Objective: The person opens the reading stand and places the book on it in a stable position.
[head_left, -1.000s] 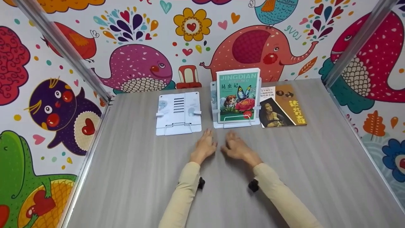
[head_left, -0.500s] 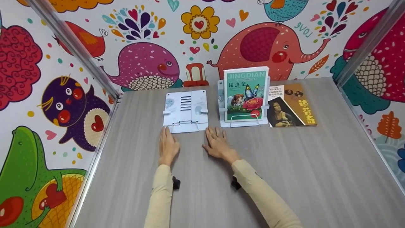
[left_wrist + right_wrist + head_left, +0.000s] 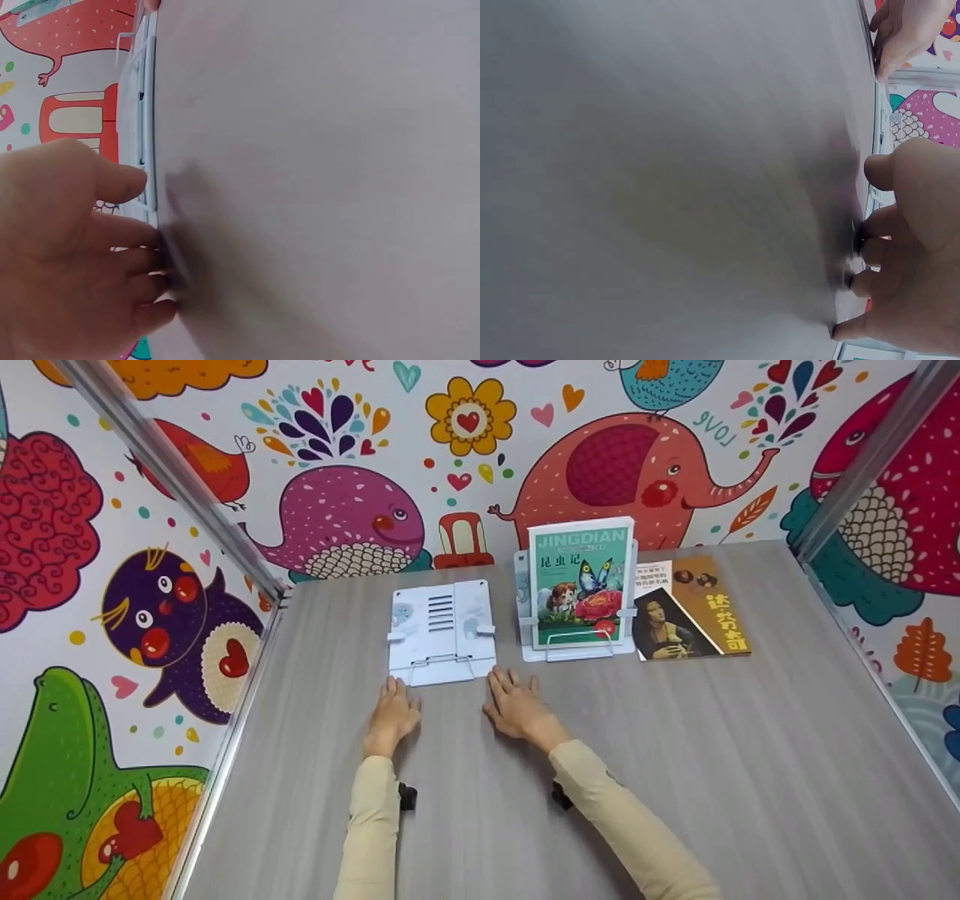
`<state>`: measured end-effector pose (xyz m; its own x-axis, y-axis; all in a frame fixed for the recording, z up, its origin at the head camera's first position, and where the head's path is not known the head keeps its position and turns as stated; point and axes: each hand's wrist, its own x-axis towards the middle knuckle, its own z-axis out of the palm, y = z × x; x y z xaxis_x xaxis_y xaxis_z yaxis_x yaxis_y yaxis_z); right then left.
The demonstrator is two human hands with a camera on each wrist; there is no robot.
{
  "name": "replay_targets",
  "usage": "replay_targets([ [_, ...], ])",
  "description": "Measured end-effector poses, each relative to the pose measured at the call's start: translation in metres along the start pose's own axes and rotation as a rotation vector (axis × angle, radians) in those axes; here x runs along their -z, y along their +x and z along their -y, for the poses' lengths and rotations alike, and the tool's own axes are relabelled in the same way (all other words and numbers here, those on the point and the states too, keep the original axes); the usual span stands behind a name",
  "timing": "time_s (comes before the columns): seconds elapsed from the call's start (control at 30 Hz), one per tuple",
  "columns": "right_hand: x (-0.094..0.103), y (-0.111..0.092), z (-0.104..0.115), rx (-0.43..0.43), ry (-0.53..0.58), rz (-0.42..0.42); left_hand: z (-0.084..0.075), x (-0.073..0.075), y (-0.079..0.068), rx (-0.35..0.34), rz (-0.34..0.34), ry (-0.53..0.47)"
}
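Note:
A white book stand (image 3: 480, 604) lies folded flat on the table, with slots down its middle and a wire ledge at its front. My left hand (image 3: 392, 716) is at its front left corner, palm toward the table, fingers extended. At the front right corner, my right hand (image 3: 521, 709) has its fingertips close to the edge or touching it. Both wrist views show loosely bent fingers, with the stand's thin edge (image 3: 151, 112) beyond the left thumb. To the right, an upright second stand (image 3: 525, 634) bears a green-covered children's book (image 3: 562, 562).
A brown and white book (image 3: 705, 607) with a portrait on its cover lies flat right of the upright stand. Behind is a cartoon-printed wall (image 3: 495, 397), with metal posts (image 3: 172, 487) at its corners. The wood-grain table (image 3: 675, 750) extends toward me.
Both hands have moved left, from before the gap between the stands to the flat stand's front corners. Over the last half second that stand has slid slightly toward me.

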<state>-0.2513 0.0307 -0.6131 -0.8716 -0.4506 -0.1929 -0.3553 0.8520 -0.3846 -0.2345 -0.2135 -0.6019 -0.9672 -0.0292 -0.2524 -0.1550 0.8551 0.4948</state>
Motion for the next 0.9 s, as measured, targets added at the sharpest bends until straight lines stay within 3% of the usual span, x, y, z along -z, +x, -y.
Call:
replay_targets([
  [0.27, -0.002, -0.015, -0.005, 0.057, 0.009, 0.005, -0.006, 0.001, -0.018, 0.05, 0.087, -0.007],
  [0.63, -0.003, -0.043, -0.012, 0.105, 0.025, -0.012, -0.013, -0.008, -0.048, 0.022, 0.039, 0.008],
  [0.9, -0.009, -0.071, -0.021, 0.175, 0.036, -0.065, -0.023, -0.018, -0.071, 0.0, -0.02, 0.081],
])
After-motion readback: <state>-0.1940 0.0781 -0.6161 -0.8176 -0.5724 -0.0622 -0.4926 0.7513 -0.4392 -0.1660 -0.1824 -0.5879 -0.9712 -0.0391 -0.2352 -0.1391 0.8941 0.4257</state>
